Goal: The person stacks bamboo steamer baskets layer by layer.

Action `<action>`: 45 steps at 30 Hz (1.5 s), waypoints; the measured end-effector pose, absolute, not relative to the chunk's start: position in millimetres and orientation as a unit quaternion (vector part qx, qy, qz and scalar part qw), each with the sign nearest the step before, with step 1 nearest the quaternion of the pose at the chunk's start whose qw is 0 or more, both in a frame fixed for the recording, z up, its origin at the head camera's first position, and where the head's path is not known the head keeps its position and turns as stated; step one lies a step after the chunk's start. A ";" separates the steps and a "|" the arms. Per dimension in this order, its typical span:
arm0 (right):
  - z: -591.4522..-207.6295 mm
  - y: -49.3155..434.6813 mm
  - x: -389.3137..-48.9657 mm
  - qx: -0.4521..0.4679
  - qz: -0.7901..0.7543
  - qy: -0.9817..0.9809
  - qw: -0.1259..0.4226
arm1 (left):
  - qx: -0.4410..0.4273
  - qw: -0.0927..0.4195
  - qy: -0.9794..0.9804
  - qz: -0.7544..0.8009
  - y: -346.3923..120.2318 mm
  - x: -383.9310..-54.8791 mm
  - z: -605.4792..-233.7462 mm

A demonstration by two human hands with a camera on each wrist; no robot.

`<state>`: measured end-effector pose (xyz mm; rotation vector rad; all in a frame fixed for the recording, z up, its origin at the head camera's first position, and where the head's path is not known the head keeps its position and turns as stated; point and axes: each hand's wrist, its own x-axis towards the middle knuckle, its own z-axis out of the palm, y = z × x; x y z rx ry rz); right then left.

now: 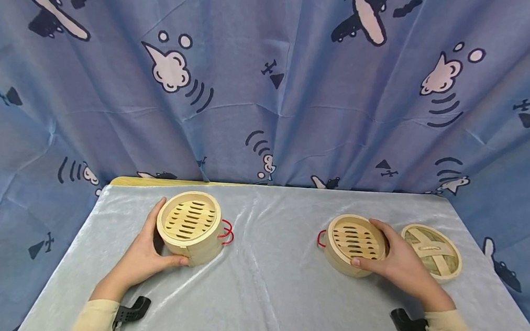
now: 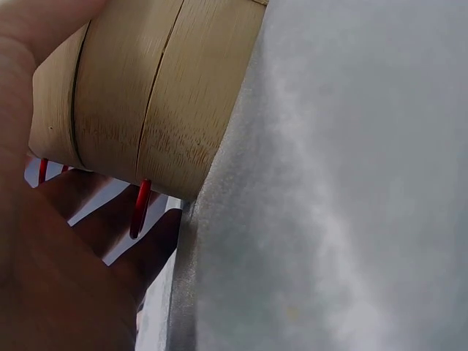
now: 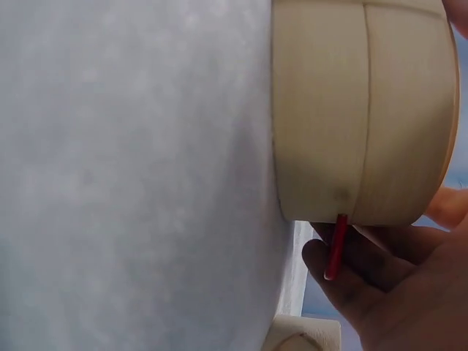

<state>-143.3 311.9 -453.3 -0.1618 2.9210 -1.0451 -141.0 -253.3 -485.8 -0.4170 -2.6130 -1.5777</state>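
Observation:
On the left, a stack of bamboo steamer baskets (image 1: 206,247) with a slatted top and red wire handles (image 1: 227,232) stands upright on the cloth. My left hand (image 1: 142,254) grips its side, thumb in front and fingers round the back. The left wrist view shows the stack's wall (image 2: 175,95) meeting the cloth, with seams between its bands. On the right, my right hand (image 1: 401,259) holds a lower bamboo steamer basket (image 1: 344,262), thumb over its front rim and fingers at the far side. In the right wrist view, a red handle (image 3: 336,245) sticks out near the fingers.
A round woven bamboo lid (image 1: 451,258) lies on the cloth just right of the right hand. A pale grey cloth (image 1: 258,291) covers the table, with a yellow strip (image 1: 150,182) of its back edge bare. Behind hangs a blue patterned curtain (image 1: 253,80).

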 end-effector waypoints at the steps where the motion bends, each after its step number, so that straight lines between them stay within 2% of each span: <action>1: -453.3 311.4 -143.7 -0.052 -0.333 0.941 0.017 | -0.136 0.031 -0.845 -0.516 -251.9 -139.5 -483.4; 11: -451.5 305.4 -147.6 -0.060 -0.316 0.947 0.003 | -0.147 0.028 -0.834 -0.531 -243.2 -129.0 -456.3; 34: -443.7 290.5 -153.1 -0.063 -0.323 0.944 -0.013 | -0.143 0.029 -0.834 -0.532 -243.7 -130.0 -456.2; 45: -440.2 273.1 -161.6 -0.099 -0.324 0.940 -0.044 | -0.142 0.025 -0.827 -0.543 -242.0 -127.8 -456.0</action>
